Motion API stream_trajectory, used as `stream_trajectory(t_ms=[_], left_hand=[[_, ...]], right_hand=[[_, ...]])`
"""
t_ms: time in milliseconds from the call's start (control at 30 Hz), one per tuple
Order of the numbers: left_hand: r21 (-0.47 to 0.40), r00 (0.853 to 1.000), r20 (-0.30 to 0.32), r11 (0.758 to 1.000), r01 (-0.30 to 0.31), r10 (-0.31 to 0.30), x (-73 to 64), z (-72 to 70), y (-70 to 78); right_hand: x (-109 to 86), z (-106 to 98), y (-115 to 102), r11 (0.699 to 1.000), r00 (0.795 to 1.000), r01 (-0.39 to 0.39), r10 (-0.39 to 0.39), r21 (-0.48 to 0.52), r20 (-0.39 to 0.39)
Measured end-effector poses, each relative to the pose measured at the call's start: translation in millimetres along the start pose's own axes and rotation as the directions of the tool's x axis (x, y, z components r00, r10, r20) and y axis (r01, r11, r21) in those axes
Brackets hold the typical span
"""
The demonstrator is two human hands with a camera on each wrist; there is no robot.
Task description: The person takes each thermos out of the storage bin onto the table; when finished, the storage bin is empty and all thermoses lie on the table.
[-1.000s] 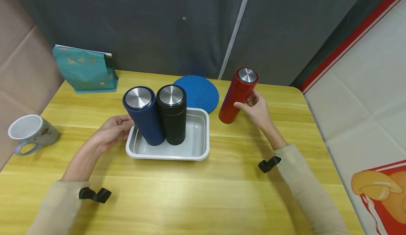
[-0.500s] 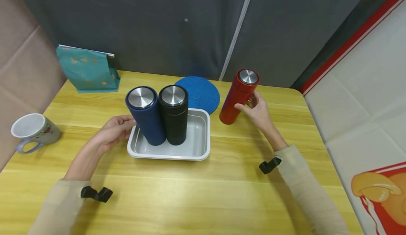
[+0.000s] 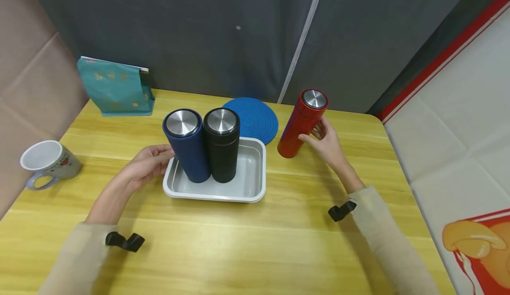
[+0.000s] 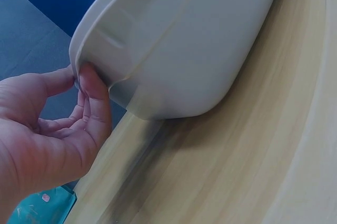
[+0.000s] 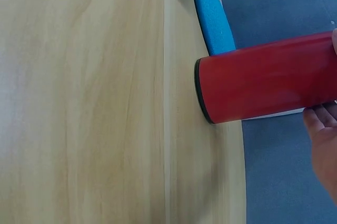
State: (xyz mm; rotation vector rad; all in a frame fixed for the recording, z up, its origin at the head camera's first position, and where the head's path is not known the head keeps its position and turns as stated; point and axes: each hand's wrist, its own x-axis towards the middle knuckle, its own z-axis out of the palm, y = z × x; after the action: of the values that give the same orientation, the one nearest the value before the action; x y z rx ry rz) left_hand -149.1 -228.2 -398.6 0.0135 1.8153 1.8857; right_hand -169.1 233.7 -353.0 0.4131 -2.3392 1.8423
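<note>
The left hand (image 3: 144, 167) pinches the edge of the white tray (image 3: 251, 171) between thumb and bent fingers, near 10 o'clock on its rim. The right hand (image 3: 324, 142) has its thumb and fingers bent round the red bottle (image 3: 299, 129), which stands upright with a shiny silver top. With the tray as the clock's middle, the red bottle is out between 2 and 3 o'clock on the bench (image 3: 223, 250). Inside the tray, a dark blue bottle (image 3: 191, 157) and a black bottle (image 3: 225, 157) stand side by side. A round blue mat (image 3: 255, 120) lies just past the tray at 1 o'clock. Farther off, a teal bag (image 3: 117, 91) stands at 10 and a mug (image 3: 52, 162) at 9. A dark gray curtain (image 3: 191, 33) hangs at 12.
</note>
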Motion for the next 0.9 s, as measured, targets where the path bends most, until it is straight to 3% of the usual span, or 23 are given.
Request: stream_trajectory(t_ms=[167,300,700,900], left_hand=[[0.003,1.0,-0.003,1.0,0.003,-0.003,-0.2,-1.2,-0.9],[-0.018,1.0,-0.002,1.0,0.001,-0.001,-0.2,-0.9,-0.6],[-0.045,1.0,0.002,0.999,0.003,-0.003,-0.1,0.0,-1.2],[-0.04,1.0,0.005,0.999,0.007,-0.007,0.7,0.1,-0.1]], right_hand=[[-0.5,-6,18,0.999,1.0,0.016,-0.015,0.041,-0.027],[-2.9,-10,24,0.995,0.996,0.079,-0.077,0.059,-0.036],[-18.7,-20,22,0.983,0.992,0.129,-0.126,0.128,-0.031],[-30.9,-26,15,0.96,0.975,0.217,-0.205,0.177,-0.08]])
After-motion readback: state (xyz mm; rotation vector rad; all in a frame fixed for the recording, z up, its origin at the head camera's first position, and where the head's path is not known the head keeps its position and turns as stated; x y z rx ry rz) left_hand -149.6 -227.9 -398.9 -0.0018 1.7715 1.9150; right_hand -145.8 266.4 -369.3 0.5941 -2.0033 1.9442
